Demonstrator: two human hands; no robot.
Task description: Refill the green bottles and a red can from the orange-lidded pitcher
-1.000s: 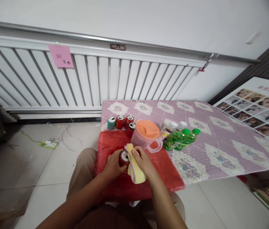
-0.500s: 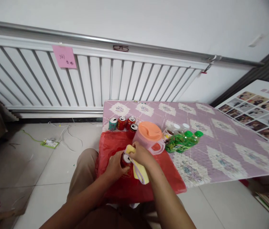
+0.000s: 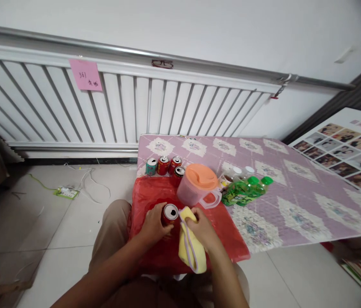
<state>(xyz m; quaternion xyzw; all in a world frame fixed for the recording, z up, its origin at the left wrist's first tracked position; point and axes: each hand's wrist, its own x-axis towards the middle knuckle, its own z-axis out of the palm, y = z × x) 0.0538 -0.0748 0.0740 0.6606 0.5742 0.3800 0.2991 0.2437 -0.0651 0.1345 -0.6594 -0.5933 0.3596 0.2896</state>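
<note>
My left hand (image 3: 155, 224) is wrapped round a red drink can (image 3: 170, 213) whose top, with its opening, faces up. The can is over the red plastic sheet (image 3: 154, 256) in front of me. Just to its right, my right hand (image 3: 201, 226) pinches a folded yellow cloth (image 3: 192, 252) with a pale purple edge, which hangs down apart from the can. Beyond my hands stands a clear pitcher (image 3: 188, 194) with an orange lid (image 3: 201, 176).
Several cans (image 3: 163, 166), red ones and a teal one, stand left of the pitcher. Green-capped bottles (image 3: 244, 192) lean together at its right. A flowered cloth (image 3: 295, 205) covers the table against the radiator (image 3: 167, 102). A green power strip (image 3: 66, 193) lies on the floor.
My right hand has drawn the yellow cloth off the can's rim, moving right and towards me. The can's top now shows fully. My left hand keeps its hold on the can.
</note>
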